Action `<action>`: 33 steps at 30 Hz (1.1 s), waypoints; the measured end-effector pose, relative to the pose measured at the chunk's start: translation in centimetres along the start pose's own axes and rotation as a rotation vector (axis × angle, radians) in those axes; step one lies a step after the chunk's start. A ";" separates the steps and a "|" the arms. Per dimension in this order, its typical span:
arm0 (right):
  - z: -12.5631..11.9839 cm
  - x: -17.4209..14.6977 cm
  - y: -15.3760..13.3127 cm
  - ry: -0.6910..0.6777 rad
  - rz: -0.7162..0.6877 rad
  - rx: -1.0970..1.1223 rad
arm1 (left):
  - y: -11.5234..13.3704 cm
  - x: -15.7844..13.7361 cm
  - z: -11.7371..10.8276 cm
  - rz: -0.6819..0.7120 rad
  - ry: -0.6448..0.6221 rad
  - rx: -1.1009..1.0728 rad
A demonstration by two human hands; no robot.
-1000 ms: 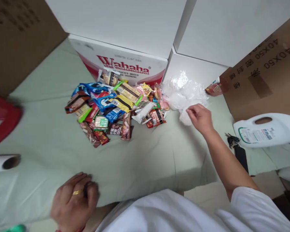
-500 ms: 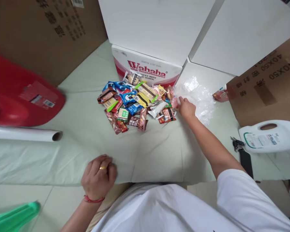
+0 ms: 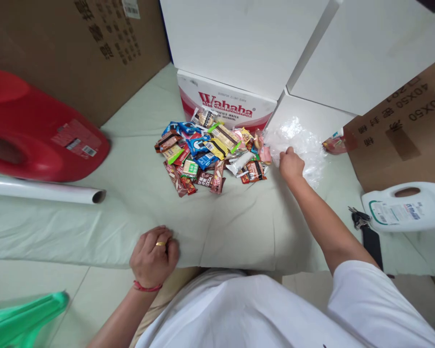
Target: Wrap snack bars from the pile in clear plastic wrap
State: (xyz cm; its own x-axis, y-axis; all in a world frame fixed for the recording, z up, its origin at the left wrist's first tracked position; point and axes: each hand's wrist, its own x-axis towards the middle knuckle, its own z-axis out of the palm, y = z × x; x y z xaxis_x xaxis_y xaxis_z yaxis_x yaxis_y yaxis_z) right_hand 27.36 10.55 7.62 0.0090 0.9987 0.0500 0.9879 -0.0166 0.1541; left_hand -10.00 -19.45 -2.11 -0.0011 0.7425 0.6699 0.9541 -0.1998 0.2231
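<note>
My left hand rests as a loose fist on the table's front edge, with a ring and a red wrist cord; nothing shows in it. My right hand has its fingers curled closed over the near left side of a crumpled heap of clear plastic bags. Its fingertips are partly hidden, so what they pinch, if anything, cannot be made out. Just left of this hand lies a pile of wrapped snacks, among them a pink packet, a white wrapper, a yellow packet and a brown cocoa bar.
Behind the snacks stands a Wahaha carton below white boxes. A red jug and a white roll lie left. On the right are a cardboard box, a white bottle, keys and a dark phone-like object.
My right hand has moved slightly right, away from the pink packet and onto the clear plastic. My left hand stays at the table edge. The whole view has shifted a little.
</note>
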 end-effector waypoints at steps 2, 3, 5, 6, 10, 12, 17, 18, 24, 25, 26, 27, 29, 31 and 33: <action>0.3 0.1 0.6 0.022 0.013 0.068 | -0.1 -0.1 0.0 -0.004 -0.006 -0.009; 0.4 0.1 0.8 0.040 0.015 0.111 | -0.1 -0.2 0.0 -0.006 -0.005 -0.012; 0.2 0.0 1.3 0.079 0.006 0.226 | -0.2 -0.3 0.1 -0.007 -0.002 -0.015; -0.1 -0.1 1.5 0.100 -0.010 0.310 | -0.3 -0.3 0.1 -0.004 -0.003 -0.014; -1.8 -1.1 2.1 0.117 -0.083 0.940 | -0.3 -0.2 0.0 0.019 -0.028 -0.008; -2.5 -1.7 2.4 0.024 -0.073 1.309 | -0.2 -0.1 0.0 0.022 -0.029 0.000; -2.9 -4.1 2.1 -0.145 0.034 1.830 | -0.1 0.0 -0.1 0.018 -0.031 0.023; -2.7 -4.7 1.7 -0.148 0.042 1.894 | -0.1 -0.1 -0.1 0.015 -0.035 0.027; -0.3 -10.4 -2.5 -0.299 0.074 2.090 | -0.3 -0.3 0.0 -0.007 -0.058 0.022; 0.2 -11.4 -3.3 -0.338 0.072 2.097 | -0.3 -0.3 -0.1 -0.032 -0.070 0.008; 0.7 -12.4 -3.9 -0.376 0.065 2.095 | -0.4 -0.2 -0.3 -0.075 -0.088 -0.022; 1.2 -13.3 -4.5 -0.417 0.050 2.084 | -0.3 0.1 -0.5 -0.141 -0.112 -0.074; 1.9 -14.9 -5.3 -0.504 -0.016 2.043 | 0.2 1.2 -0.7 -0.325 -0.187 -0.253; 2.4 -16.2 -5.9 -0.577 -0.118 1.980 | 1.6 3.0 -0.4 -0.496 -0.288 -0.500; 2.6 -17.2 -6.6 -0.641 -0.219 1.892 | 3.8 5.1 0.8 -0.526 -0.378 -0.730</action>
State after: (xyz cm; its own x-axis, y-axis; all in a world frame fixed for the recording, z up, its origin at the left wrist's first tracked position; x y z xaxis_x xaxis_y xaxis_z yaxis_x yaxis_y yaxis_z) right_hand 21.12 -6.41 3.13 -0.4903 0.8528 -0.1799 -0.1396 -0.2806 -0.9496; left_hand -6.16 -15.90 1.60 -0.1564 0.9808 0.1167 0.4392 -0.0368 0.8976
